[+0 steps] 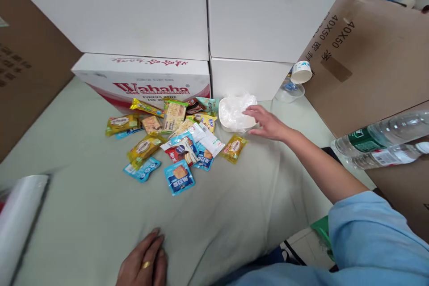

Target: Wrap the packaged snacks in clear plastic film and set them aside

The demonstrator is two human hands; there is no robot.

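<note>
My right hand [266, 123] reaches to the right side of a white tub [221, 118] with crumpled clear plastic film [237, 109] in and over it. Its thumb and fingers are apart; the fingertips overlap the film, and I cannot tell whether they touch it. A yellow-wrapped snack [234, 148] lies just in front of the tub. To the left is a loose pile of packaged snacks, with a blue cracker packet [179, 177] nearest me and a clear-wrapped rice bar [174, 116] on top. Wearing a ring, my left hand [144, 261] rests flat on the cloth.
A Wahaba-printed carton [150, 80] and white boxes [248, 78] stand behind the snacks. At right are a paper cup [301, 72], a clear plastic container [291, 92], plastic bottles [375, 136] and brown cardboard [378, 58]. A white roll [23, 219] lies at left.
</note>
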